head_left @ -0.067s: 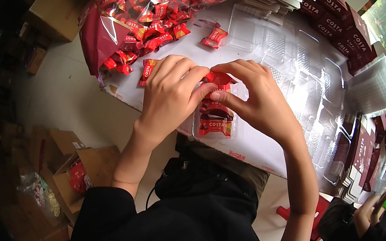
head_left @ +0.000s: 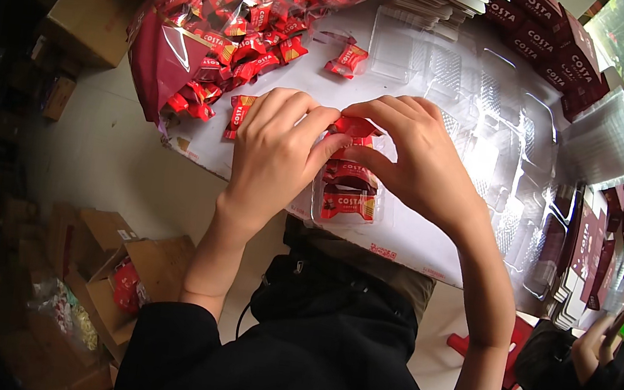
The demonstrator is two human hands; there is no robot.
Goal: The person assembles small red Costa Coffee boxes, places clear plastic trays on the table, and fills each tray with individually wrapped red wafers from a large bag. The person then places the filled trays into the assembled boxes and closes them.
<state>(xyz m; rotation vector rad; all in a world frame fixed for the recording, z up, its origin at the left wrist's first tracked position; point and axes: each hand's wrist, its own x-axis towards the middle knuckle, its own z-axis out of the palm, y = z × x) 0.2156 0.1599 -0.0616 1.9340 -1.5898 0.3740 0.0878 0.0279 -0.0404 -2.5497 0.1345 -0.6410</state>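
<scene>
My left hand [head_left: 273, 143] and my right hand [head_left: 420, 152] meet over a clear plastic tray [head_left: 315, 205] at the table's near edge. Between their closed fingertips is a small red wrapped candy [head_left: 357, 127] at the tray's far end; both hands pinch it, one at each side. Nearer to me, other red wrapped candies [head_left: 347, 204] lie crosswise in a row in the same tray. My fingers partly cover the far part of the row. Just left of my left hand lies a loose red candy [head_left: 239, 114], and another loose candy [head_left: 347, 60] sits beyond both hands.
A big clear bag of red candies [head_left: 230, 37] fills the table's far left. Empty clear trays [head_left: 487, 100] spread across the right, with stacked dark red boxes [head_left: 538, 36] behind. Open cardboard boxes [head_left: 155, 269] stand on the floor at left. Another person's arm [head_left: 590, 350] shows at lower right.
My right thumb has shifted slightly, and its nail no longer shows. Both hands otherwise keep their place over the tray.
</scene>
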